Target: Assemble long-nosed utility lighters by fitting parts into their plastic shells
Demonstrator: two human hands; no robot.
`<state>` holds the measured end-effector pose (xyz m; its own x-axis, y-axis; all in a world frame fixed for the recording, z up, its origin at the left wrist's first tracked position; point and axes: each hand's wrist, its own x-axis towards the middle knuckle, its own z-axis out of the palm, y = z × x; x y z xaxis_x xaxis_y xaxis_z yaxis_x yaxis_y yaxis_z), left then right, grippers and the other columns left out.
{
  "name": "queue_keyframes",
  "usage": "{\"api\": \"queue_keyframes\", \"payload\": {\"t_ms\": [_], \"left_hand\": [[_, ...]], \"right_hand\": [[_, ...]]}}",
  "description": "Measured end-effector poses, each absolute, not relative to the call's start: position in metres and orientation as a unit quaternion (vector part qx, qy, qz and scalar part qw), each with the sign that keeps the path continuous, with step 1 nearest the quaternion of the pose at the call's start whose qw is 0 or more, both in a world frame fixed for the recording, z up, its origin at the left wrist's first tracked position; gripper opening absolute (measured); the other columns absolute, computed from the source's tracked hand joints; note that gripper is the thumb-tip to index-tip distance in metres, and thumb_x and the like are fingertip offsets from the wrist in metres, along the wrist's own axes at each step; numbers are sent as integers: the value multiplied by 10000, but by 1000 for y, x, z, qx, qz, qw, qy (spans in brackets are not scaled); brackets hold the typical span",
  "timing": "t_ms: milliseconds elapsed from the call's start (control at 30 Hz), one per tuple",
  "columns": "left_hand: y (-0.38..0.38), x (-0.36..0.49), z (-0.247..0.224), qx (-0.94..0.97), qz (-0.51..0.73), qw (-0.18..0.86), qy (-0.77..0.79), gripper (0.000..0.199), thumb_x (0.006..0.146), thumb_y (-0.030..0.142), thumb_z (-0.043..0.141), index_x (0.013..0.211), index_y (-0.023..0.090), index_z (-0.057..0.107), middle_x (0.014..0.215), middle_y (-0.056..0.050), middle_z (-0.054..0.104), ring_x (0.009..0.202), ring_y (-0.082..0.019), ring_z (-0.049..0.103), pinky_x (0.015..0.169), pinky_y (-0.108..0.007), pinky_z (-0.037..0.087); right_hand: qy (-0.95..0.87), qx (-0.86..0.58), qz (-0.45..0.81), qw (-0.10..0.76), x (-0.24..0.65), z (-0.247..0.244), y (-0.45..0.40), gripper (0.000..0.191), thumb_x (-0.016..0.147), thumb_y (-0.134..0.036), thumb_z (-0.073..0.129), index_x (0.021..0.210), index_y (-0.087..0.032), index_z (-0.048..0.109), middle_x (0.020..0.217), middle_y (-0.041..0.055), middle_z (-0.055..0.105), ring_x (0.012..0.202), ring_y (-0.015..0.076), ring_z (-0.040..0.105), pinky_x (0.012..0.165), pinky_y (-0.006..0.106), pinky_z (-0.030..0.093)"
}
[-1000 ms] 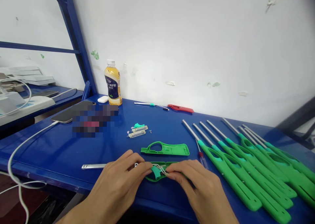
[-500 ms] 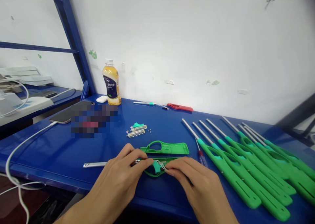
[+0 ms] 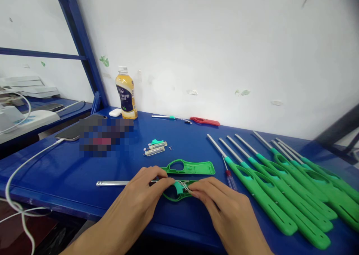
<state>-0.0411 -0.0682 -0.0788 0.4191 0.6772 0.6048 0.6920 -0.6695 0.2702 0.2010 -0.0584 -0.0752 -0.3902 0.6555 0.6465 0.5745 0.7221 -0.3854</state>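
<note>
An opened green lighter shell half (image 3: 171, 199) lies near the table's front edge, with a teal trigger (image 3: 178, 188) and white wires (image 3: 185, 186) inside. My left hand (image 3: 146, 189) is closed around its neck end, where a metal tube (image 3: 112, 183) sticks out to the left. My right hand (image 3: 217, 193) has thumb and forefinger pinched at the white wires; its palm side covers the shell's handle end. Just behind lies the matching green shell half (image 3: 196, 168), hollow side up. Two clear lighter fuel tanks (image 3: 155, 150), another teal trigger (image 3: 157, 141) and a small screw (image 3: 170, 148) lie farther back.
Several assembled green lighters (image 3: 263, 199) lie fanned out at the right, beside a screwdriver (image 3: 231, 180). A red shell (image 3: 204, 121) and a loose metal tube (image 3: 164, 117) are near the wall. At the left are a drink bottle (image 3: 125, 96) and a cabled phone (image 3: 71, 131).
My left hand has shifted slightly along the neck and its fingers are drawn closer together. More of the metal tube shows. My right hand stays nearly still at the wires.
</note>
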Motion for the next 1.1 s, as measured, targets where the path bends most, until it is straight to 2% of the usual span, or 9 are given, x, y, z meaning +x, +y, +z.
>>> {"api": "queue_keyframes", "payload": {"t_ms": [200, 600, 767, 867, 967, 1100], "left_hand": [[-67, -42, -82, -841, -355, 15, -407, 473, 1049, -56, 415, 1299, 269, 650, 1158, -25, 672, 972, -163, 703, 817, -254, 576], [-65, -43, -81, -847, -354, 15, -397, 419, 1084, -24, 411, 1258, 242, 683, 1115, -34, 680, 924, -161, 725, 778, -265, 597], [-70, -41, -77, -852, -333, 0, -403, 350, 1120, 38, 423, 1268, 229, 675, 1160, -62, 667, 999, -204, 697, 839, -330, 610], [-74, -39, -75, -853, -323, -28, -410, 230, 1157, 140, 454, 1215, 217, 663, 1171, -75, 650, 1023, -226, 672, 880, -370, 606], [-75, -38, -74, -853, -322, -34, -410, 197, 1178, 211, 465, 1175, 225, 662, 1135, -65, 650, 990, -226, 663, 863, -367, 594], [-74, -38, -76, -855, -322, -14, -406, 205, 1188, 263, 465, 1244, 240, 661, 1113, -58, 659, 947, -230, 658, 821, -368, 579]], "right_hand": [[-833, -377, 44, 403, 200, -75, -57, 351, 1188, -329, 467, 1040, -241, 773, 958, 10, 829, 763, 152, 822, 764, 202, 647], [-839, -381, 59, 385, 203, -79, -57, 318, 1183, -313, 477, 1060, -264, 765, 993, -17, 819, 786, 152, 813, 797, 231, 657], [-840, -386, 68, 374, 203, -79, -57, 359, 1186, -324, 460, 1020, -259, 771, 988, -3, 807, 764, 151, 806, 773, 225, 649], [-842, -388, 67, 369, 203, -79, -57, 356, 1185, -315, 459, 1022, -260, 771, 999, 4, 802, 775, 155, 803, 791, 229, 650], [-844, -386, 66, 367, 203, -81, -57, 349, 1183, -297, 459, 1019, -258, 764, 998, 5, 798, 784, 158, 797, 794, 234, 649], [-844, -386, 72, 366, 204, -83, -58, 346, 1186, -294, 443, 1031, -255, 750, 988, 7, 795, 795, 168, 787, 772, 250, 650]]}}
